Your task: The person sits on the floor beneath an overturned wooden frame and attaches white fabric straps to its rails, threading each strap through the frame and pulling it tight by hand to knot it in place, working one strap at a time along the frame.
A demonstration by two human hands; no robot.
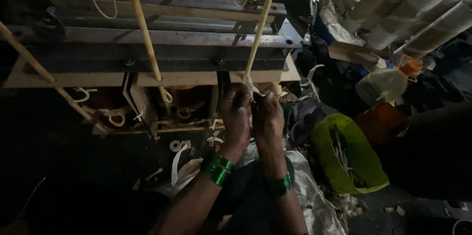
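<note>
The left hand (236,119) and right hand (267,117) are close together, both pinching, it seems, a white tape strip (251,87) at the lower end of a wooden stick (263,21), below the dark metal frame (157,43).

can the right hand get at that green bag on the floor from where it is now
Probably yes. The green bag sits open on the floor just off the right hand, with nothing standing between them. That hand is busy, though, pressed beside the left hand at the white strip.
</note>
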